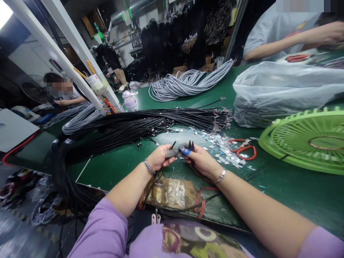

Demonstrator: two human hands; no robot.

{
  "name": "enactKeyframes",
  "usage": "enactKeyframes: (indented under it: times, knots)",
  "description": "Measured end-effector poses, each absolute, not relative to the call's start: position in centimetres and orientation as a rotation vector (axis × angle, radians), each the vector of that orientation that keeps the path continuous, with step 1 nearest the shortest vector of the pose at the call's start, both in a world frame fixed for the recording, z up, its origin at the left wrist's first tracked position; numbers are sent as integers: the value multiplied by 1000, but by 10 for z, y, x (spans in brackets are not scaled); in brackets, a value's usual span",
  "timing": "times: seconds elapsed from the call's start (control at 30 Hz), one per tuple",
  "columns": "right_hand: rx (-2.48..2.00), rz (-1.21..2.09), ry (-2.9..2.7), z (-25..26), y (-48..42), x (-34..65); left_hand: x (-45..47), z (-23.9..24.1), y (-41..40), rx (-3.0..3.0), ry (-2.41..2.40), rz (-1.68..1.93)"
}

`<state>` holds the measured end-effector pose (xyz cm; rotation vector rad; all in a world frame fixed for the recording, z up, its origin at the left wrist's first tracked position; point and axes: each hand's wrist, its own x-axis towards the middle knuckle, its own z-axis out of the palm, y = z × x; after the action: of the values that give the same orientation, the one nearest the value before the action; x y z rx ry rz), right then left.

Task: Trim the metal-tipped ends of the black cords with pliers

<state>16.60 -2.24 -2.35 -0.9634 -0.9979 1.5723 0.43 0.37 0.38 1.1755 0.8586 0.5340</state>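
Observation:
Both my hands meet over the near part of the green table [123,161]. My left hand [160,157] is closed, pinching the end of a thin black cable [173,144] between taped fingertips. My right hand [200,160] is closed round small cutting pliers [191,145] whose dark tips point up beside the cable end. A large bundle of black cables [129,127] lies across the table just beyond my hands, its stripped ends fanned at the right. Silver foil scraps [223,147] are scattered to the right of my hands.
Red-handled scissors [244,148] lie by the scraps. A green fan [309,139] lies flat at right, a plastic bag of cables [285,89] behind it. Grey cable coils [188,84] sit further back. Another person's arm [292,41] is at top right; a second person sits far left.

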Motion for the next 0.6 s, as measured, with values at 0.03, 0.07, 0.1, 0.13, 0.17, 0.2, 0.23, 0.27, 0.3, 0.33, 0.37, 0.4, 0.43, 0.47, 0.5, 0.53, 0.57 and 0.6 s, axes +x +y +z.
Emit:
enactKeyframes:
  times: [0.03,0.07,0.1,0.13,0.17,0.2,0.23,0.27,0.3,0.33,0.37,0.4,0.43,0.47,0.5,0.53,0.57,0.6]
  knots:
    - [-963,1599,-994,-24,-22,166,4,4,3,1191,857,521]
    - [-971,1609,-989,-24,-22,166,4,5,3,1208,855,502]
    - [-989,1603,-986,-25,-21,166,4,5,2,1226,853,482]
    - [-1017,1582,-983,-26,-21,165,4,6,1,1244,853,464]
    - [-1052,1550,-978,-27,-20,165,4,6,0,1262,858,456]
    - [-1090,1513,-973,-27,-20,164,4,7,0,1279,873,465]
    - [-1131,1479,-976,-28,-20,164,4,7,0,1294,897,495]
    - [-1168,1455,-993,-28,-20,164,4,6,0,1306,931,545]
    - [-1197,1436,-1026,-28,-21,164,4,6,1,1316,972,614]
    - [-1217,1422,-1075,-28,-22,164,3,5,2,1329,1017,691]
    - [-1230,1410,-1133,-27,-24,164,2,3,3,1349,1064,768]
    - [-1236,1397,-1193,-27,-26,164,1,2,5,1378,1108,835]
    - [-1236,1381,-1249,-26,-28,164,0,1,5,1421,1146,893]
    - [-1231,1360,-1298,-25,-30,164,-1,0,6,1482,1180,940]
    - [-1225,1340,-1336,-24,-31,163,-2,-1,5,1560,1212,977]
    - [-1215,1330,-1361,-23,-33,163,-2,-2,4,1650,1244,1005]
    - [-1202,1328,-1368,-22,-35,162,-3,-2,3,1744,1277,1025]
    - [-1186,1337,-1359,-21,-36,161,-3,-2,1,1834,1311,1033]
